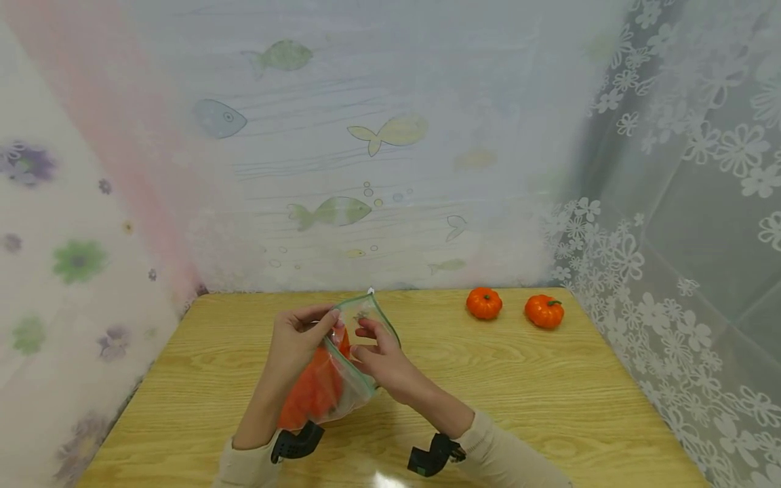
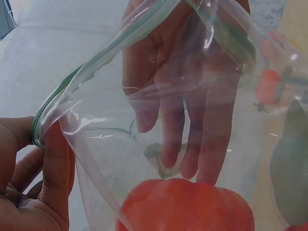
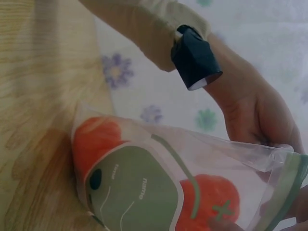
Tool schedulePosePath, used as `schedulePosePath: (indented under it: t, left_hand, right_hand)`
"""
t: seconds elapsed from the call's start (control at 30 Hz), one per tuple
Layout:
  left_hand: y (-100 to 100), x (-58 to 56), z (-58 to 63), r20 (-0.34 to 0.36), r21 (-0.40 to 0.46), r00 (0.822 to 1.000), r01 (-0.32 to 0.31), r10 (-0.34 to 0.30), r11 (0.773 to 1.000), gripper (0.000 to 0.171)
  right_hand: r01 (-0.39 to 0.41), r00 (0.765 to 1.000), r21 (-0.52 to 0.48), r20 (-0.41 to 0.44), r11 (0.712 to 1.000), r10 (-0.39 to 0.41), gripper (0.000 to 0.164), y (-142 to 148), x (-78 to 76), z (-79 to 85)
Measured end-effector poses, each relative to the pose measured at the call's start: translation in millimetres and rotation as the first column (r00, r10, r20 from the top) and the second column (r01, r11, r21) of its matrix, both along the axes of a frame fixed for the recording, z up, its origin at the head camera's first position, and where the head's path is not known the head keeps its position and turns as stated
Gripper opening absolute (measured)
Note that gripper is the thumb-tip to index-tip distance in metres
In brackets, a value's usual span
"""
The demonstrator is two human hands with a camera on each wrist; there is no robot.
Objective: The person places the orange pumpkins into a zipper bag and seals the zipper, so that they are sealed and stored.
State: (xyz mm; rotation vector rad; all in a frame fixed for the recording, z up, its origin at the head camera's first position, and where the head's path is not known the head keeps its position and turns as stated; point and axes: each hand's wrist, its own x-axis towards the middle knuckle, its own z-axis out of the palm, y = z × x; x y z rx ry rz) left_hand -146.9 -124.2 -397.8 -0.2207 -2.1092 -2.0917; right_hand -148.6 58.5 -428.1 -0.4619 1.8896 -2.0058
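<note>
Head view: a left hand (image 1: 294, 342) is pinching the clear bag (image 1: 346, 400) by its rim. A right hand (image 1: 387, 362), fingers extended and ungripping, is hovering inside above an orange pumpkin (image 2: 185, 207).

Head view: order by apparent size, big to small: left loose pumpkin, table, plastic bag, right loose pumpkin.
1. Table
2. Plastic bag
Not ranked: left loose pumpkin and right loose pumpkin. Both look smaller than the bag but nearly alike.
</note>
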Motion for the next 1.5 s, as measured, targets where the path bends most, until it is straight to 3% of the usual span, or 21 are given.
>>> schedulePosePath:
  t: [0.2,0.4,0.5,0.63,0.8,0.93,1.13,1.3,1.5]
  left_hand:
    - [-1,-1.3,-0.5,0.005,0.007,1.0,-0.011,0.011,1.0,0.03]
    - [-4,-2.7,1.4,-0.006,0.032,1.0,-0.025,0.025,0.999,0.031]
    - [-6,-3.2,3.3,-0.003,0.029,0.999,-0.04,0.04,0.999,0.032]
    - [-11,-3.4,5.6,-0.008,0.025,0.999,-0.048,0.048,0.999,0.032]
    - [-15,-3.9,7.5,-0.038,0.031,0.998,-0.05,0.051,0.998,0.031]
    - [-15,-4.0,8.6,-0.051,0.029,0.997,-0.064,0.066,0.998,0.031]
    - [-16,-5.4,7.0,-0.067,0.034,0.994,-0.083,0.085,0.996,0.03]
    - [-18,-5.9,3.7,-0.069,0.029,0.993,-0.095,0.097,0.995,0.031]
    - [-19,-5.9,1.8,-0.073,0.025,0.994,-0.085,0.087,0.996,0.031]
  right_hand:
    - [-0.014,1.0,-0.049,-0.025,0.999,0.012,0.055,4,1.3,-1.0]
    - [-0.008,1.0,-0.188,-0.02,0.982,0.005,0.049,14,4.6,4.6]
    - [0.024,0.999,-0.279,-0.034,0.96,-0.035,0.042,20,7.2,7.9]
    - [0.12,0.986,-0.37,-0.066,0.921,-0.155,0.023,34,5.7,6.0]
    - [0.286,0.941,-0.39,-0.057,0.875,-0.333,0.015,57,-10.3,-10.6]
    - [0.4,0.904,-0.315,-0.019,0.86,-0.427,0.015,81,-30.3,-34.4]
    - [0.516,0.856,-0.155,0.108,0.842,-0.505,0.024,124,-61.6,-68.8]
    - [0.568,0.808,-0.103,0.256,0.816,-0.53,0.041,154,-81.3,-85.3]
    - [0.634,0.755,-0.054,0.259,0.771,-0.602,0.046,186,-97.2,-91.8]
